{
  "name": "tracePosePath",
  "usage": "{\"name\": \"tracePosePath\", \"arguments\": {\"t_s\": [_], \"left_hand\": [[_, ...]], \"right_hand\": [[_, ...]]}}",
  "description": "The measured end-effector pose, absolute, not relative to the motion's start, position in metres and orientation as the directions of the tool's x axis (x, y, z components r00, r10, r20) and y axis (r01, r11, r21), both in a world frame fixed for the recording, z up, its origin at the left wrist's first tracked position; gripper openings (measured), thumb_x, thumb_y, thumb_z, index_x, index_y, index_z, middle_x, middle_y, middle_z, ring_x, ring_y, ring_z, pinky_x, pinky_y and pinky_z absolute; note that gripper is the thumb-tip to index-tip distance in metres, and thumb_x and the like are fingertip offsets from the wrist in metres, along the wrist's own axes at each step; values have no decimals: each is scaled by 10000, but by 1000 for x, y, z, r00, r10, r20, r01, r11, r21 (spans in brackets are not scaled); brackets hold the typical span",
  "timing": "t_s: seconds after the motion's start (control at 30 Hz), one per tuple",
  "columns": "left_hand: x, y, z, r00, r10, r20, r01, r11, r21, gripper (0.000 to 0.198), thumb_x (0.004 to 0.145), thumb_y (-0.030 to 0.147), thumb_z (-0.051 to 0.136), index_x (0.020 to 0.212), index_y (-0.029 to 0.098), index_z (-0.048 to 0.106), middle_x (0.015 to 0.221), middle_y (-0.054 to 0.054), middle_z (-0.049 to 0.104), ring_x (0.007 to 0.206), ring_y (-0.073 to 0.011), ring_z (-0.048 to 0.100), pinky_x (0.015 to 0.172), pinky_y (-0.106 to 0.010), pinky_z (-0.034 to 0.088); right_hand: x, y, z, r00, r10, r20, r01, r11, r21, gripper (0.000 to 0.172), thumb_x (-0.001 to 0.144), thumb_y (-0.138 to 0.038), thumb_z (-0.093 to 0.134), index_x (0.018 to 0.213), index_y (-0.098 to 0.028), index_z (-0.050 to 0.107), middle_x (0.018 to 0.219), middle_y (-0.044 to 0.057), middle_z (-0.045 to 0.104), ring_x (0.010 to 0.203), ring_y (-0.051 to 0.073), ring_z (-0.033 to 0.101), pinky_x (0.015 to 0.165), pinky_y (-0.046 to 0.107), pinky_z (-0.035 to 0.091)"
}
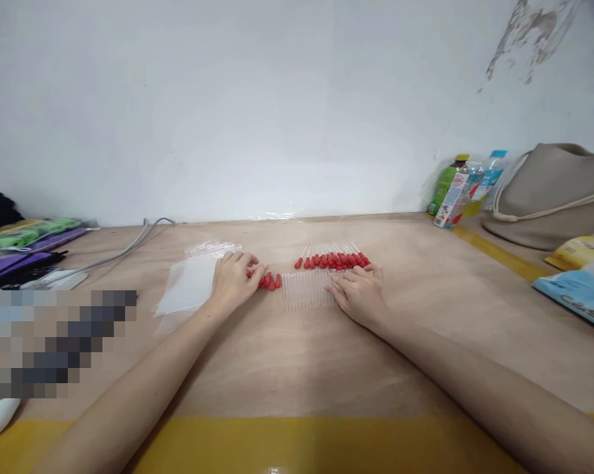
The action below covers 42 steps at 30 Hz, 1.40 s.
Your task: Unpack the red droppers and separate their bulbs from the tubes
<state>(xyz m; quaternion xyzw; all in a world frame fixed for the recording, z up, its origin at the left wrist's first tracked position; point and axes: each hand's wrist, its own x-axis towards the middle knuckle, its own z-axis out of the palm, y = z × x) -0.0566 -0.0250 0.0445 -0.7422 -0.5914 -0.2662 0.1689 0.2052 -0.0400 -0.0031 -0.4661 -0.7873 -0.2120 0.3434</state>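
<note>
My left hand lies over a small group of red rubber bulbs, its fingers curled and pinched together on one of them, mostly hidden by the hand. A row of thin clear tubes lies side by side in front of me. At that row's right end, my right hand has bent fingers closed on a clear tube; the grip is partly hidden. Just behind, droppers with red bulbs are lined up, their clear stems toward the wall. Beneath and beside my left hand are clear plastic zip bags.
Drink bottles and a grey drawstring bag stand at the back right, with blue and yellow packets nearer. A grey cable and packaged items lie at the left. Yellow tape marks the table's front.
</note>
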Motion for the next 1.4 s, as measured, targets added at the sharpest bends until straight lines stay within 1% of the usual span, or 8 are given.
{"name": "tracePosePath", "arguments": {"t_s": [0.2, 0.57, 0.8, 0.9, 1.03, 1.2, 1.3, 1.4], "left_hand": [[-25, -15, 52, 251, 815, 521, 959, -282, -21, 263, 763, 401, 494, 771, 182, 639, 854, -73, 596, 883, -240, 495, 804, -366, 368], [22, 39, 58, 124, 987, 98, 992, -127, 28, 467, 638, 616, 502, 728, 203, 699, 904, -129, 631, 997, -319, 499, 829, -401, 380], [33, 42, 63, 51, 999, 12, 998, -51, 39, 376, 637, 506, 553, 755, 175, 688, 839, -133, 662, 961, -307, 545, 817, -391, 395], [34, 39, 66, 45, 999, 20, 997, -46, 54, 294, 656, 432, 555, 719, 175, 682, 766, -118, 668, 908, -284, 576, 772, -353, 416], [30, 31, 69, 60, 995, 79, 995, -66, 78, 283, 696, 410, 516, 634, 176, 664, 683, -116, 656, 845, -291, 592, 712, -362, 423], [17, 13, 68, 109, 972, 210, 986, -133, 102, 275, 760, 325, 444, 647, 168, 638, 743, -114, 651, 828, -278, 581, 729, -380, 408], [5, -7, 61, 180, 922, 342, 963, -236, 128, 228, 794, 285, 422, 753, 154, 604, 857, -101, 631, 868, -247, 552, 765, -366, 403], [-8, -31, 48, 269, 829, 490, 901, -396, 175, 166, 817, 267, 423, 759, 162, 539, 802, -67, 598, 834, -213, 530, 738, -336, 414]], "right_hand": [[204, -44, -1, -365, 647, 669, 860, 510, -23, 490, 768, -593, 455, 961, -180, 633, 727, 54, 654, 724, 189, 479, 763, 373, 198], [208, -41, 3, -348, 728, 591, 882, 468, -57, 742, 604, -784, 419, 1016, -193, 594, 779, 65, 620, 770, 217, 476, 723, 365, 210], [210, -36, 5, -258, 804, 535, 917, 378, -126, 966, 433, -866, 409, 1112, -183, 481, 935, 108, 580, 867, 273, 467, 743, 387, 241], [209, -36, 4, -196, 816, 545, 922, 342, -181, 970, 365, -863, 453, 1044, -170, 475, 924, 106, 564, 848, 271, 473, 727, 377, 256], [209, -36, 4, -165, 822, 545, 925, 321, -204, 795, 337, -842, 501, 781, -184, 475, 774, 54, 546, 735, 223, 472, 676, 342, 263], [210, -36, 7, -256, 825, 504, 903, 391, -181, 622, 468, -797, 501, 571, -187, 436, 645, 8, 531, 691, 186, 457, 654, 316, 240], [210, -37, 9, -275, 840, 467, 876, 420, -239, 562, 528, -744, 530, 531, -185, 472, 606, 4, 543, 667, 173, 465, 641, 303, 224], [209, -38, 11, -280, 854, 439, 847, 434, -305, 526, 548, -705, 560, 506, -185, 494, 577, -3, 555, 646, 163, 481, 620, 287, 206]]}}
